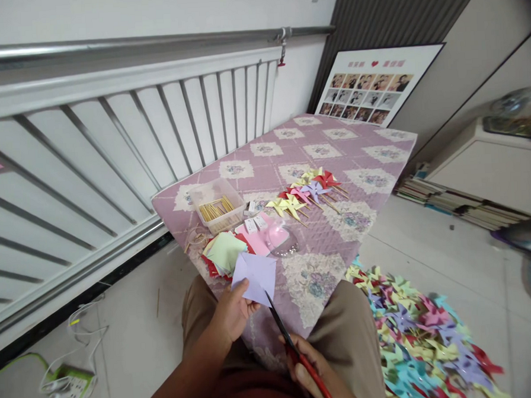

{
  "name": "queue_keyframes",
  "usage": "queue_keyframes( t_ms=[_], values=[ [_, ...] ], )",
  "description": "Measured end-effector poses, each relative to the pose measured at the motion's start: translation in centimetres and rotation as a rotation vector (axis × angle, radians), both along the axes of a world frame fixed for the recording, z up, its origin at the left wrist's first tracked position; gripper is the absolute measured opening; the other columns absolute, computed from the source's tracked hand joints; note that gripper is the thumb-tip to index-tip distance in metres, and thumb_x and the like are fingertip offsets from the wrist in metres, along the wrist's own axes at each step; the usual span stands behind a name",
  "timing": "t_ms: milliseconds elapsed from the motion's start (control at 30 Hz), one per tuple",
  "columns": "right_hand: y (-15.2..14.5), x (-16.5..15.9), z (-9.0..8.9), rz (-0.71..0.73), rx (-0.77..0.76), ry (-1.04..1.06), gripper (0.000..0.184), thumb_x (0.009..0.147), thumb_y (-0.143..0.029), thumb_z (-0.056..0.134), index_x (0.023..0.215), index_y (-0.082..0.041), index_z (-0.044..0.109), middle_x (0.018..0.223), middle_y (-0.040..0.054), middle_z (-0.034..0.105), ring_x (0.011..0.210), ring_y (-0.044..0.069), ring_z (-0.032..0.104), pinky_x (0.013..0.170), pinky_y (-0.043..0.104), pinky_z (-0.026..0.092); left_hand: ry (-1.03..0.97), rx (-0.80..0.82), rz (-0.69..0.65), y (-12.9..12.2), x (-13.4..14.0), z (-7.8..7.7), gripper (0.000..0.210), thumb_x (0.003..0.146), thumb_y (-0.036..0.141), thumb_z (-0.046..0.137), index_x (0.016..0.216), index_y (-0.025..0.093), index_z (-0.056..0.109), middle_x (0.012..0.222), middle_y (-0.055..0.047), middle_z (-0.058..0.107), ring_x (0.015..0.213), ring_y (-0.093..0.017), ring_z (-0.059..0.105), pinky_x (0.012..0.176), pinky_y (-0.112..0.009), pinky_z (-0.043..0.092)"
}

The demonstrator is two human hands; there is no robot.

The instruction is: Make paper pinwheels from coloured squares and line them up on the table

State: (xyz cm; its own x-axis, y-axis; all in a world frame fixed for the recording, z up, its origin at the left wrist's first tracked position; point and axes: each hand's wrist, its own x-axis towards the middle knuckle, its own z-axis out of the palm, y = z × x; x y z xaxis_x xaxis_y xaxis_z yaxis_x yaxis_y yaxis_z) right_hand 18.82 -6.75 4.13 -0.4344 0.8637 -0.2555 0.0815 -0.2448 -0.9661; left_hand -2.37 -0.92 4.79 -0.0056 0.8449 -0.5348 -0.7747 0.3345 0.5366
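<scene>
Nearby, plastic box (234, 219), sticks (217, 208) inside, fingers (240, 288) holding lilac paper (257, 275)

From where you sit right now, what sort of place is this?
Probably a room in a home, used for papercraft: there's a floral tablecloth, a photo collage board leaning upright, and a large heap of paper pinwheels.

The left hand (234, 312) pinches, thumb (240, 289) uppermost, ahead of the curled right hand (313, 366).
</scene>
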Motion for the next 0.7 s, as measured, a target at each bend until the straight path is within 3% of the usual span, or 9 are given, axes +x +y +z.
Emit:
queue_keyframes(
  t_ms=[100,300,467,700],
  values=[
    [-0.2,0.2,-0.6,0.052,-0.048,-0.001,0.053,0.08,-0.055,0.059,0.122,-0.024,0.06,0.116,0.0101,0.063,0.102,0.028,0.059,0.092,0.039,0.046,0.029,0.054,-0.026,-0.1,0.2,-0.2,0.027,0.072,0.031,0.071,0.094,0.018,0.061,0.078,-0.003,0.068,0.065,-0.015,0.061,0.057,-0.025,0.043],
    [-0.1,0.3,-0.5,0.028,-0.025,-0.019,0.055,0.078,-0.055,0.061,0.123,-0.023,0.059,0.115,0.0107,0.064,0.098,0.028,0.06,0.091,0.041,0.046,0.059,0.066,-0.04,-0.3,0.4,0.1,0.033,0.073,0.031,0.07,0.103,0.021,0.061,0.085,-0.004,0.069,0.074,-0.018,0.062,0.068,-0.029,0.046],
    [0.0,0.2,0.1,0.069,-0.02,-0.009,0.055,0.078,-0.057,0.06,0.123,-0.025,0.059,0.121,0.0099,0.061,0.106,0.029,0.057,0.094,0.04,0.044,0.092,0.095,-0.036,-0.3,0.7,0.5,0.031,0.074,0.03,0.069,0.102,0.019,0.063,0.093,-0.008,0.07,0.078,-0.021,0.063,0.066,-0.029,0.047],
    [0.1,0.2,0.3,0.082,-0.042,0.003,0.06,0.077,-0.059,0.059,0.126,-0.025,0.056,0.11,0.0092,0.064,0.093,0.027,0.059,0.089,0.039,0.046,0.186,0.107,-0.009,-0.3,0.9,0.2,0.022,0.076,0.03,0.066,0.095,0.02,0.065,0.082,-0.004,0.07,0.067,-0.018,0.061,0.059,-0.027,0.046]
  ],
)
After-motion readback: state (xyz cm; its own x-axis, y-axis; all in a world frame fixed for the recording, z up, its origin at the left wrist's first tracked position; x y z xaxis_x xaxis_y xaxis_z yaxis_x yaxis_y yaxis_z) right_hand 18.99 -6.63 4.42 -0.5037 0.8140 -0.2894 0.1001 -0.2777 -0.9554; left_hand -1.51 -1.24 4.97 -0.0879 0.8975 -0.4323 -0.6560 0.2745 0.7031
